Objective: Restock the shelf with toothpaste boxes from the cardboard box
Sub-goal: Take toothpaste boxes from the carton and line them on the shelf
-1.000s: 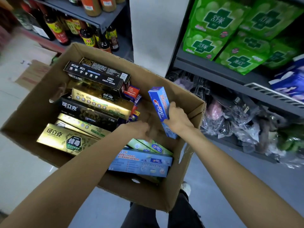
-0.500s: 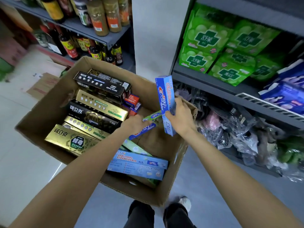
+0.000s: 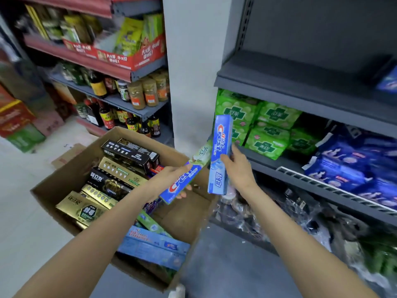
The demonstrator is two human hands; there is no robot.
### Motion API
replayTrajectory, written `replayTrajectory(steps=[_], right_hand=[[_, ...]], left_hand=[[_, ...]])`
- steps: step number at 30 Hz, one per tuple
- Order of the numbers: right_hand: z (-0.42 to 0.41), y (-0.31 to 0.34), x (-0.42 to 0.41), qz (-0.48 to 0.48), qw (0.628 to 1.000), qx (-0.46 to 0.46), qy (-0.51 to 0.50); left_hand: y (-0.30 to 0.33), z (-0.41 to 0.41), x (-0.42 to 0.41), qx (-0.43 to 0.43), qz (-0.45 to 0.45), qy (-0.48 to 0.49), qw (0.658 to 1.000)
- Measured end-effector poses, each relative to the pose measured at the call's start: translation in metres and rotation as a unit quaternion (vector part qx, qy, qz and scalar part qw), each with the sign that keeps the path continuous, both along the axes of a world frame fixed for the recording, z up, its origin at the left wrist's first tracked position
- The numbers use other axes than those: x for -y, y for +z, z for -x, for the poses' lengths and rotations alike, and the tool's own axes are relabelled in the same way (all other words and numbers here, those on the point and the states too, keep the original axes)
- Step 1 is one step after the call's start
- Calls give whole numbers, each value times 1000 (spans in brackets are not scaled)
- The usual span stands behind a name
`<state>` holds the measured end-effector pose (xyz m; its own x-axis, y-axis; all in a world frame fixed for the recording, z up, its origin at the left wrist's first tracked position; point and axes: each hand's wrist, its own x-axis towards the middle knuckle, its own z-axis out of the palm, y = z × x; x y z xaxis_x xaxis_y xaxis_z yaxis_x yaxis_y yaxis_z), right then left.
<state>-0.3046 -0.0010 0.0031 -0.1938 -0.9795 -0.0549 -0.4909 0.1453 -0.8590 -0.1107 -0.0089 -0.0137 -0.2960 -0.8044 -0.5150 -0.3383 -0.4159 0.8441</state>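
The right hand point(image 3: 237, 168) grips a blue toothpaste box point(image 3: 221, 155) upright, fingers curled round its middle, above the cardboard box's point(image 3: 64, 181) right edge; the left hand point(image 3: 169, 179) clasps a blue-green toothpaste box point(image 3: 187, 175) (tilted) over the open carton, near the grey shelf point(image 3: 300, 91).

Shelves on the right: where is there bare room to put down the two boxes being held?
The upper grey shelf is mostly bare from its left end to the blue pack at far right. The shelf below is crowded with green packs and blue bags. The right hand and left hand each hold a toothpaste box.
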Motion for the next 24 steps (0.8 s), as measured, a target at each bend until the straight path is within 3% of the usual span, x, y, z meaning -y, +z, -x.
replayTrajectory(steps=[6, 10, 14, 19, 24], right_hand=[[81, 47, -20, 45, 985, 162, -48], [148, 76, -38, 66, 962, 256, -70], [217, 102, -48, 102, 945, 283, -133], [299, 124, -48, 180, 909, 296, -232], [371, 137, -21, 220, 900, 255, -276]], left_hand=[[60, 102, -12, -51, 94, 72, 992], [98, 184, -18, -124, 149, 56, 980], [121, 261, -13, -150, 205, 14, 967], [138, 348, 26, -38, 349, -17, 936], [153, 427, 83, 139, 465, -112, 867]])
